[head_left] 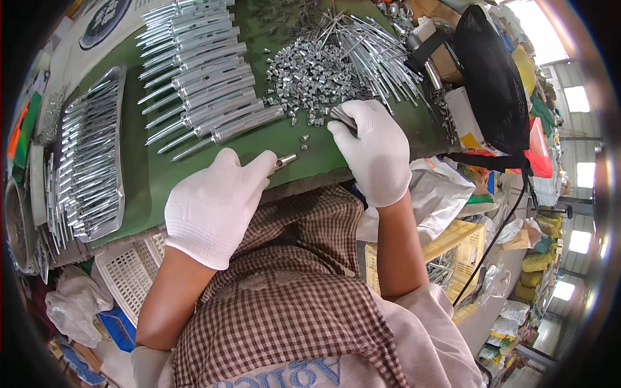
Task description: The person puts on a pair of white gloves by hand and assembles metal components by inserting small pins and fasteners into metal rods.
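Observation:
My gloved left hand [217, 194] is closed near the front edge of the green tabletop. Its fingertips pinch a short, shiny metal tube [286, 160], whose end sticks out to the right. My gloved right hand [375, 145] is curled beside a heap of small silver metal caps [310, 74]. Grey ribbed metal pieces [345, 119] show between its thumb and fingers; their exact kind is unclear. Two loose caps [305, 141] lie between my hands. Beyond my left hand is a row of metal tubes with thin rods [213, 81] sticking out of their left ends.
Loose long metal rods [381, 58] spread at the back right, beside a dark tangle of thin metal pieces [284, 16]. A metal tray [116, 149] of rods stands at left. Below the table edge are a yellow crate [472, 242] and a white basket [126, 271].

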The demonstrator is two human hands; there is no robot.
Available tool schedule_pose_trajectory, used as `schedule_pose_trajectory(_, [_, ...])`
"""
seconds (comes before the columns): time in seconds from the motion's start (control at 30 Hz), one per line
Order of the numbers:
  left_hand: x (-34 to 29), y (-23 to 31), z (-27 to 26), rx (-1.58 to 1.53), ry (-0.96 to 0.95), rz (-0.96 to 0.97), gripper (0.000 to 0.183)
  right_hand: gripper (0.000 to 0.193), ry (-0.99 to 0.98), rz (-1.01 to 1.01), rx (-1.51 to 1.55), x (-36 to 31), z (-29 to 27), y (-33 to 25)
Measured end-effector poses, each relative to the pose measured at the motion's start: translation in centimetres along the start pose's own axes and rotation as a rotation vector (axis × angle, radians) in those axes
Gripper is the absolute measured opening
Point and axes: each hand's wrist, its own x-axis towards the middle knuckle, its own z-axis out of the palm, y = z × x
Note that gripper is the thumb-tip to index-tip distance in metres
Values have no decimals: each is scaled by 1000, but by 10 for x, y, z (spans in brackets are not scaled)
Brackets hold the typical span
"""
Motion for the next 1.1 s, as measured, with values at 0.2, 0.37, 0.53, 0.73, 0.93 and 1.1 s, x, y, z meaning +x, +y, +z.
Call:
schedule_pose_trajectory(0.2, [-1, 2, -2, -13, 1, 4, 20, 15, -88, -6, 49, -3, -14, -5])
schedule_pose_trajectory(0.37, [5, -1, -1, -25, -67, -22, 22, 16, -306, 130, 387, -1, -17, -37])
schedule_pose_trajectory(0.53, [0, -9, -9, -59, -61, -55, 18, 17, -515, 20, 324, 13, -6, -58])
schedule_pose_trajectory(0.73, [5, -15, -13, -290, -231, -9, 23, 18, -380, 2, 223, 3, 3, -60])
schedule_pose_trajectory(0.93, [1, -2, -5, -317, -239, 19, 28, 8, -243, 194, 302, -17, -20, -59])
schedule_pose_trajectory(1.1, [-3, -3, -9, -252, -228, 45, 27, 7, -445, 451, 351, -42, -60, -51])
